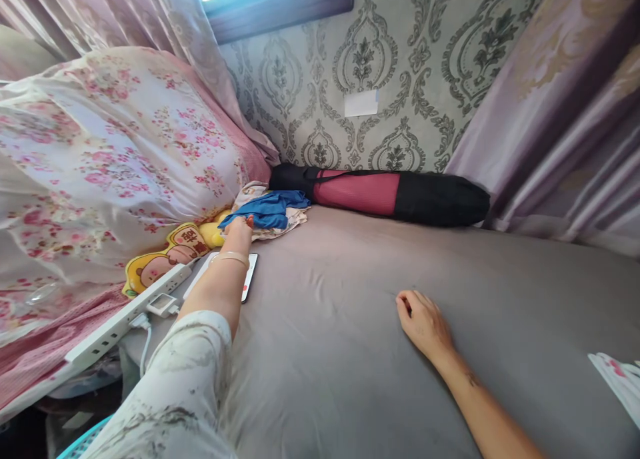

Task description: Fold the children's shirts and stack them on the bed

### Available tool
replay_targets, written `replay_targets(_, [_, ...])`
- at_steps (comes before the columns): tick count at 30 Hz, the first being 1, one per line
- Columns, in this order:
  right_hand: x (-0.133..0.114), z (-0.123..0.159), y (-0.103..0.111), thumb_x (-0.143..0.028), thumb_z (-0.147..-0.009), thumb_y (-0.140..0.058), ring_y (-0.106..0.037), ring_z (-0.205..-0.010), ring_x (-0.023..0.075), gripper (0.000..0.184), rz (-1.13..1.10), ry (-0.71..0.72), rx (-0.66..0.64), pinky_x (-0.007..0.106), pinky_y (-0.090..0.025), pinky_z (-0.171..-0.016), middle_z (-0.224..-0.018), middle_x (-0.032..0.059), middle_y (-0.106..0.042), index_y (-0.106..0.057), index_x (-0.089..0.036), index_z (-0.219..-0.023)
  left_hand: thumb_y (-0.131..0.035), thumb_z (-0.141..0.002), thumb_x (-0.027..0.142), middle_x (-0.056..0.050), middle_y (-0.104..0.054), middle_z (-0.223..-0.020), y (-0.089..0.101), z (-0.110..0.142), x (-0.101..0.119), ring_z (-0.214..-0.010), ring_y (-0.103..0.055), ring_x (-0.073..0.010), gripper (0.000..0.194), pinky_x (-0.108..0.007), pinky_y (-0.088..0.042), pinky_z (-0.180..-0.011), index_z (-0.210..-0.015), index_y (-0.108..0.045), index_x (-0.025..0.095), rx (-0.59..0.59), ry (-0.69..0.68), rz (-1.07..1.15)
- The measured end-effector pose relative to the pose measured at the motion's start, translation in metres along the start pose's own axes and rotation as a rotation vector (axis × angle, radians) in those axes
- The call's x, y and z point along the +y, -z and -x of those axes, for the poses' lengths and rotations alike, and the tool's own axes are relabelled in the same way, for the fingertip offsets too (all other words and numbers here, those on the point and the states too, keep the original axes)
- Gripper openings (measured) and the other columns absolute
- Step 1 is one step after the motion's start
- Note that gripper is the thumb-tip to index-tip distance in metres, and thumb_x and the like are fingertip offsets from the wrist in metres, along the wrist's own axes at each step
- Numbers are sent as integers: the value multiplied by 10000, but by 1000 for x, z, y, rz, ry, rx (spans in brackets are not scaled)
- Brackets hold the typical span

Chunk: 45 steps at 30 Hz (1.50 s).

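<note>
My left hand (239,226) reaches far forward at the end of an outstretched arm with a pale bangle. Its fingers are closed on the near edge of a crumpled blue cloth (270,209), and most of them are hidden. Beneath and beside this cloth lies a cream patterned cloth (293,222). A phone (250,279), partly covered by my forearm, rests on the grey bed sheet (325,352). My right hand (423,319) lies on the sheet, loosely curled into a fist, with nothing seen in it.
A power strip (125,319) with plugged-in chargers runs along the left edge, beside yellow cartoon cushions (155,269). Against the wall lies a long black-and-red bag (360,192). Floral fabric (125,146) covers something bulky at left. White cloth (620,382) shows at far right.
</note>
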State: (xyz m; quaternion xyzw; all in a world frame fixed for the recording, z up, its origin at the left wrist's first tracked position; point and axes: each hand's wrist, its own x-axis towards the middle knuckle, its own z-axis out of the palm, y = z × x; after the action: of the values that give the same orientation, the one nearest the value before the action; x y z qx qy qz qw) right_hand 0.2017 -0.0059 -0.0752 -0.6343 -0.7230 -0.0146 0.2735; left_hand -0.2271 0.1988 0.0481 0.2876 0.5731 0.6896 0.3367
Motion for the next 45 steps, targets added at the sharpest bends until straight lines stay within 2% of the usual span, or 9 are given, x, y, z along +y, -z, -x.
replay_targets(4, [-1,0,1,-305,-924,-385,-577,-783,217,219,14,10,-1,328,-382,-702,-807,48,-647,-562,-239,-815,-497,-925,102,10,-561,-824,-21,-6,7,-657,-623,-97,154,-206,-519,-567,-1069,-484,154,157,117,91])
replay_targets(7, [-3,0,2,-299,-927,-384,-570,-777,216,219,30,4,-1,326,-377,-696,-809,46,-646,-561,-237,-816,-506,-920,131,50,-526,-723,-37,0,11,-553,-606,-64,82,-165,-494,-520,-959,-459,186,109,99,174])
replay_targets(13, [-5,1,3,-291,-931,-382,-569,-773,213,220,31,-10,-7,323,-375,-691,-821,47,-643,-568,-232,-829,-762,-737,261,89,-436,-525,-70,35,13,-378,-376,-25,247,-135,-287,-344,-760,-529,182,-238,-93,146])
replay_targets(18, [-5,1,4,-280,-929,-376,-566,-772,209,233,22,-1,-8,319,-373,-690,-820,53,-644,-581,-230,-829,-796,-707,319,62,-443,-510,-95,83,16,-373,-326,-24,252,-163,-203,-318,-733,-602,160,-578,-63,176])
replay_targets(25, [-8,2,9,-306,-944,-394,-579,-812,207,239,-61,-19,-29,320,-402,-738,-837,52,-644,-603,-226,-862,-770,-745,411,41,-475,-522,-121,157,14,-395,-403,-50,291,-174,-301,-349,-766,-641,151,-911,43,122])
replay_targets(29, [-9,2,10,-380,-930,-448,-601,-808,194,236,-249,-89,16,317,-451,-740,-889,51,-650,-618,-229,-994,-740,-779,406,12,-539,-560,-126,199,18,-459,-518,-97,279,-199,-388,-407,-811,-667,139,-1036,114,41])
replay_targets(35, [-14,-3,7,-412,-865,-552,-603,-1020,213,420,-535,-171,92,352,-491,-829,-1197,86,-616,-527,-253,-1252,-691,-823,392,18,-506,-526,-122,246,32,-441,-465,-72,311,-189,-359,-416,-649,-629,142,-1378,-21,-82])
replay_targets(41, [-14,-8,12,-426,-896,-444,-622,-798,195,272,-757,-197,51,325,-484,-721,-852,33,-671,-643,-241,-894,-632,-848,461,4,-566,-570,-117,265,44,-449,-510,-97,330,-214,-408,-451,-757,-662,146,-1519,-176,-183])
replay_targets(45, [-3,-16,35,-447,-838,-468,-548,-664,174,288,-796,-340,176,281,-421,-621,-666,2,-602,-624,-208,-800,-593,-862,502,8,-597,-642,-116,251,39,-442,-526,-85,369,-206,-420,-450,-806,-633,140,-1463,-333,-251])
